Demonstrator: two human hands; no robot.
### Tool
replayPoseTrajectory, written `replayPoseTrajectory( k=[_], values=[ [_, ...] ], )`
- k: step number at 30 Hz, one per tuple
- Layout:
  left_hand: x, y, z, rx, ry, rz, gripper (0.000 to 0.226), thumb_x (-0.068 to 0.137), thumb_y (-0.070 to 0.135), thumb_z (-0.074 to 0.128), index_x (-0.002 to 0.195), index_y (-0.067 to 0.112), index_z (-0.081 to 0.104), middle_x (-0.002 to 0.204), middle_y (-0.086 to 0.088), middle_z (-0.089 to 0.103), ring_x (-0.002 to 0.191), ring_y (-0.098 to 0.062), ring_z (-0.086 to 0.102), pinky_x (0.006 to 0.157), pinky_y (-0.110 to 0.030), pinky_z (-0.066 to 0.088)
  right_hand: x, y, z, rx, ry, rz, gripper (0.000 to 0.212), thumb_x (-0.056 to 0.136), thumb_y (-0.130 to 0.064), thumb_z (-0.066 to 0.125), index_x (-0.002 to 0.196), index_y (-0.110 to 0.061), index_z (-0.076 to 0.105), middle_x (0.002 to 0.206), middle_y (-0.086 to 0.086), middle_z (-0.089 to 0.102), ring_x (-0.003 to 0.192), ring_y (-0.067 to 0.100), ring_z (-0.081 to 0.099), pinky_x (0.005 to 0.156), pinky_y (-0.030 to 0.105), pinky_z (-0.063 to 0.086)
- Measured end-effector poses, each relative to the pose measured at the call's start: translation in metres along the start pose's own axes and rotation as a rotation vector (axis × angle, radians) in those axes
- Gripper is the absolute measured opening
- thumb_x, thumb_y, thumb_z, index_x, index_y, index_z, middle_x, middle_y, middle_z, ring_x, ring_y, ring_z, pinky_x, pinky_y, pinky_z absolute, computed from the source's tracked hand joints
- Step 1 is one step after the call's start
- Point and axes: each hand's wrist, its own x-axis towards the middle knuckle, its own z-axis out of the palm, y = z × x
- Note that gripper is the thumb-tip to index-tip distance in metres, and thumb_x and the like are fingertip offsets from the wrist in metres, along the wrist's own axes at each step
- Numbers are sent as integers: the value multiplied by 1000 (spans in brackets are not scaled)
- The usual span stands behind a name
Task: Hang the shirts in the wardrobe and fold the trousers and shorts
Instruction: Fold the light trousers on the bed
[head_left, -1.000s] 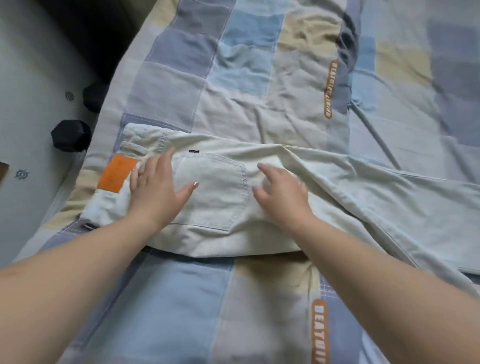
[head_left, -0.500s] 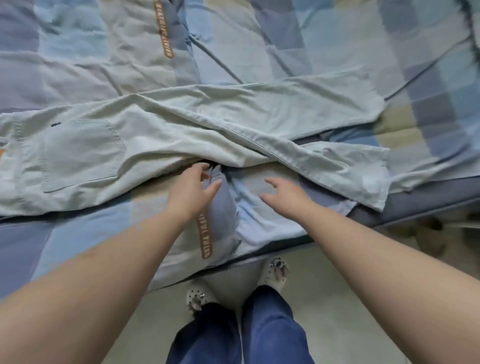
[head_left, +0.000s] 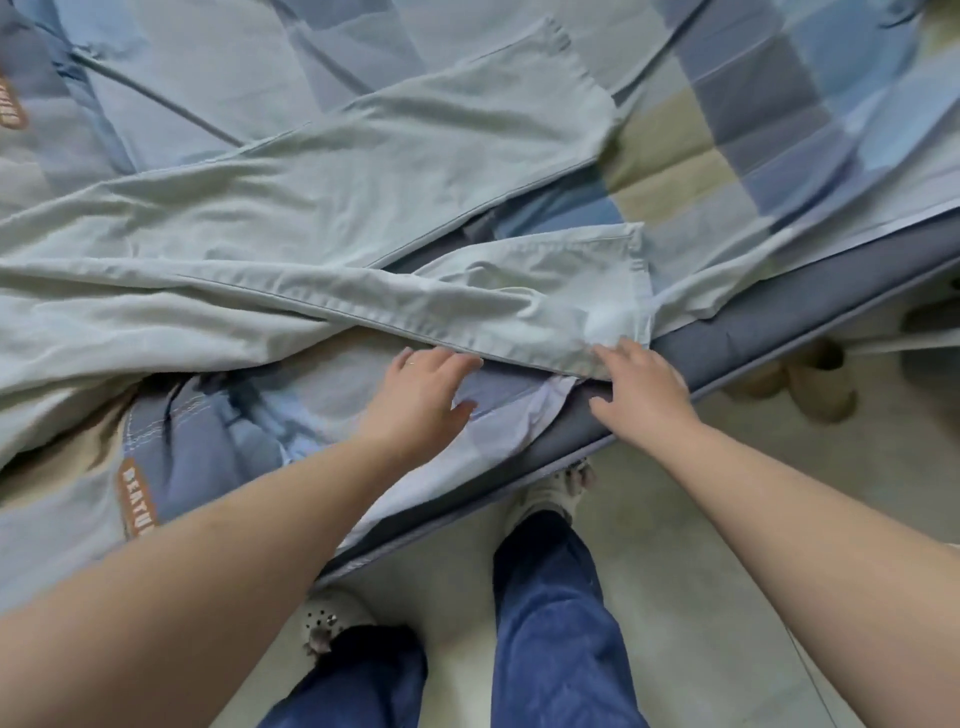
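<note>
Pale grey-green trousers (head_left: 322, 218) lie spread across the bed, their two legs splayed apart toward the right. The near leg's hem (head_left: 613, 291) reaches the bed's front edge. My left hand (head_left: 423, 395) rests flat on the quilt just below that leg's lower seam, fingers loosely spread. My right hand (head_left: 641, 392) reaches to the near leg's hem corner at the mattress edge, fingertips touching the cloth, fingers relaxed. Neither hand grips anything.
A patchwork quilt (head_left: 727, 135) in blue, grey and tan covers the bed. The grey mattress edge (head_left: 769, 332) runs diagonally. My legs in blue jeans (head_left: 550, 613) and pale clogs stand on the tiled floor. Tan shoes (head_left: 810, 384) sit under the bed's right side.
My view and both hands have moved right along the trousers, from the waistband and back pocket to the near leg's hem. My right hand now touches the hem corner.
</note>
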Motion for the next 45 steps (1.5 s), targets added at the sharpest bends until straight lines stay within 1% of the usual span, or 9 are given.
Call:
replayPoseTrajectory(
  k=[5,8,12,16,20,27,35,40,45],
  values=[
    [79,30,26,59,-57,132,48,80,19,69,127,15,59,131,-9,54,124,-33,47,105,-42,34,33,59,16,-275,-74,-240,84,85,-41,62,151,-28,11,159,6,6,146,23,5,117,49,7],
    [120,47,50,210,-150,168,50,73,29,68,121,18,61,131,-12,53,122,-35,49,100,-46,36,59,81,28,-304,10,-306,84,70,-37,78,142,-23,39,149,13,35,138,28,32,111,54,25],
    [129,55,74,255,-119,103,50,54,22,75,103,17,66,111,-14,61,98,-37,62,82,-49,47,74,94,38,106,229,-319,37,67,-14,71,103,-19,66,113,4,65,104,28,60,95,39,36],
    [132,61,62,132,-24,30,47,61,15,58,108,16,65,102,-6,66,92,-32,65,75,-39,51,85,91,0,558,284,-180,11,84,-14,62,95,-14,61,76,-8,56,80,16,49,78,28,34],
    [144,62,24,-64,82,-184,35,85,16,54,119,24,58,114,5,64,106,-21,57,76,-33,46,103,84,-60,807,374,-168,18,86,-15,65,94,-25,53,65,-13,51,63,2,51,55,15,36],
    [236,29,-102,-29,375,-224,11,91,26,57,80,27,58,67,8,52,75,-26,54,60,-35,39,209,30,-185,963,547,-258,36,88,-23,66,109,-24,37,86,-18,46,79,-9,54,61,8,37],
    [317,-10,-131,-58,508,-386,48,91,34,60,135,20,48,136,-9,47,128,-29,42,106,-42,36,323,0,-213,847,233,12,68,87,-41,64,142,-11,35,138,8,50,124,27,49,94,28,38],
    [276,-34,-79,6,276,-408,46,89,25,61,134,18,50,143,-6,43,132,-27,39,107,-38,34,298,35,-157,608,130,35,37,90,-38,59,119,-16,60,119,5,64,107,28,58,80,31,42],
    [283,-74,-90,-1,423,-527,50,90,15,56,138,16,46,146,-15,39,134,-36,36,110,-42,32,304,26,-158,669,266,-74,31,89,-43,58,110,-20,59,108,-1,62,97,21,56,77,31,42]
  ],
)
